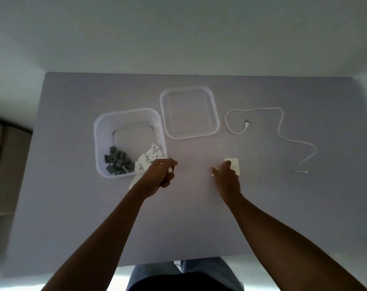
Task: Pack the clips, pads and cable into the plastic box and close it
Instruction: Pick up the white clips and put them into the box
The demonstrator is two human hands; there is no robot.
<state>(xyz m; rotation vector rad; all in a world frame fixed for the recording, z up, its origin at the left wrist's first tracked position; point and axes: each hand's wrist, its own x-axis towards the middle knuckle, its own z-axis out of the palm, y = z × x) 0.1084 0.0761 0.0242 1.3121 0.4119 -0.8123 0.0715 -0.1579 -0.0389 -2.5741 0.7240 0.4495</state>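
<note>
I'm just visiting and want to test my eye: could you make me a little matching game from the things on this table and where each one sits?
Things:
1. grey clips
2. lid
3. cable
4. white pads

Places:
A. under the right hand's fingertips
B. inside the plastic box
C. far right, loose on the table
D. just right of the box, behind it

Pairs: 1-B, 2-D, 3-C, 4-A

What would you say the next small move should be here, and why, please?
Probably the left hand should move over the box and drop the small white piece it pinches. Grey clips and white clips already lie inside, and the hand hangs just at the box's near corner. The right hand rests open on the pads; the cable lies on the table, the lid is off.
</note>
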